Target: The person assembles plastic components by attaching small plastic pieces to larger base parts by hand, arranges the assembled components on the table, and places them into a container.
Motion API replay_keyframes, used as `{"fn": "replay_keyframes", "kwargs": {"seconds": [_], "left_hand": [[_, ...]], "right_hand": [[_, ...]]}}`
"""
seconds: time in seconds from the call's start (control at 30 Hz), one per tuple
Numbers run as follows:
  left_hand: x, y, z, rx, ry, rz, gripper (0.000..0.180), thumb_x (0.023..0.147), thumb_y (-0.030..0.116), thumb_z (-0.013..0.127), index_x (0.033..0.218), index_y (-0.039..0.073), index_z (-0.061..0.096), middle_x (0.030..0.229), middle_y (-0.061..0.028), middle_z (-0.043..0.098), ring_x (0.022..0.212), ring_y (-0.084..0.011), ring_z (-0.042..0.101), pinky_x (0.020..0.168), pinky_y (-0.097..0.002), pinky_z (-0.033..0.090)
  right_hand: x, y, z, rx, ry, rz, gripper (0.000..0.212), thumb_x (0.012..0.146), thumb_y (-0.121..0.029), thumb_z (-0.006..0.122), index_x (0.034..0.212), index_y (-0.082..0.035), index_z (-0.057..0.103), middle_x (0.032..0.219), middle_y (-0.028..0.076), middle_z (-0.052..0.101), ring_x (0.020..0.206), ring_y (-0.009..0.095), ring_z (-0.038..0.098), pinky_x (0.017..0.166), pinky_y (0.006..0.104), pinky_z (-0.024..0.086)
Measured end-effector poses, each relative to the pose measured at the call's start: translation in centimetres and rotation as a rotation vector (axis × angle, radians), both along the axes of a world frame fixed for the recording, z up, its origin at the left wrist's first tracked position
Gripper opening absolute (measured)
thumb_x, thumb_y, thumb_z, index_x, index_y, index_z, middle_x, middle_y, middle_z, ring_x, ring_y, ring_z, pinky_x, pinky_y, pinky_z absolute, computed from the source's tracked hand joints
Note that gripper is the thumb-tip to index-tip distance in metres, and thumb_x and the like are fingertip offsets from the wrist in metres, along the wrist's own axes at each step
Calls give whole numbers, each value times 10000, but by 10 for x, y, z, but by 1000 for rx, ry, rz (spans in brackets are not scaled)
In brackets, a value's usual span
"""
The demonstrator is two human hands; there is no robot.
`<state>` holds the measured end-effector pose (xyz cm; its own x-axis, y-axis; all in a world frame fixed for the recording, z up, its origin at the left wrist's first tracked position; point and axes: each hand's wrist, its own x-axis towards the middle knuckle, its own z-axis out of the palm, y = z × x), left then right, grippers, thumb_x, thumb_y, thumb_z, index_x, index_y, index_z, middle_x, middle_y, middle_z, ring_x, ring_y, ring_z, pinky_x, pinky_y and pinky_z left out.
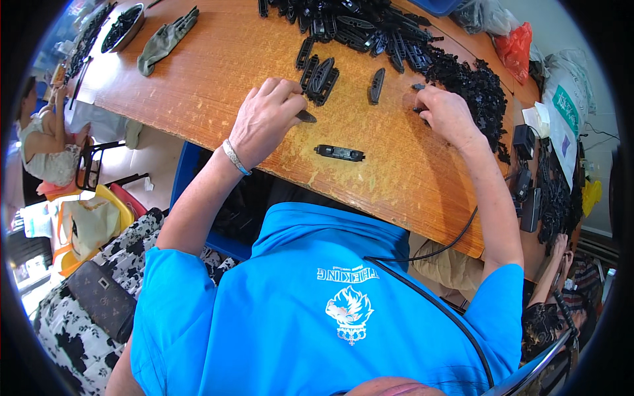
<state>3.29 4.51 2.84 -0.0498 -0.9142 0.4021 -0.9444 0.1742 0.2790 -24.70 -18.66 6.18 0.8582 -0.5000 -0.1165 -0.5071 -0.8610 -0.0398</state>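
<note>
My left hand (271,112) is over the wooden table with its fingers curled round a long black plastic piece (306,117), whose pointed end sticks out by the thumb. Farther right, the fingers of my right hand (449,113) are pinched on a small black plastic piece (419,110), mostly hidden, beside a heap of small black parts (472,92). Between my hands stands a single boat-shaped black piece (376,86). Nearer me lies a slotted black housing (340,153). Several similar long pieces (319,80) sit grouped just beyond my left hand.
A big pile of long black parts (353,30) covers the table's far side. At the far left are a grey glove (168,41) and a bowl (135,33) of black parts. A black cable (429,300) crosses my shirt. Other people work at left and right.
</note>
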Motion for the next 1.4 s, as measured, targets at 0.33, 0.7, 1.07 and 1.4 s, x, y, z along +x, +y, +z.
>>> {"fn": "replay_keyframes", "kwargs": {"seconds": [0.33, 0.7, 1.07, 1.4], "left_hand": [[-54, -30, -17, 1, 270, -90, 98, 874, 99, 717, 946, 33, 728, 949, -102, 654, 915, -320, 621, 816, -413, 523], [-43, -8, -20, 40, 426, 17, 223, 785, 99, 800, 982, 34, 716, 929, -112, 639, 913, -323, 614, 810, -408, 505], [-42, -8, -25, 40, 425, 13, 215, 757, 69, 788, 955, 49, 705, 932, -110, 627, 944, -328, 605, 837, -413, 503], [-43, -8, -26, 50, 422, 19, 217, 756, 64, 791, 952, 47, 701, 916, -104, 640, 929, -316, 621, 825, -401, 511]], "right_hand": [[13, 70, -7, 568, -491, -188, 182, 814, -67, 750, 906, 2, 610, 801, 103, 672, 762, 228, 682, 719, 350, 552], [43, 106, -40, 480, -766, -40, 229, 784, -70, 814, 834, -21, 596, 802, 110, 592, 701, 285, 624, 623, 383, 494], [63, 98, -36, 435, -716, 167, 165, 763, -75, 803, 839, -37, 662, 833, 102, 618, 737, 295, 643, 649, 382, 513], [58, 91, -35, 522, -664, 193, 146, 762, -52, 807, 839, -39, 684, 837, 90, 629, 729, 257, 640, 645, 353, 509]]}}
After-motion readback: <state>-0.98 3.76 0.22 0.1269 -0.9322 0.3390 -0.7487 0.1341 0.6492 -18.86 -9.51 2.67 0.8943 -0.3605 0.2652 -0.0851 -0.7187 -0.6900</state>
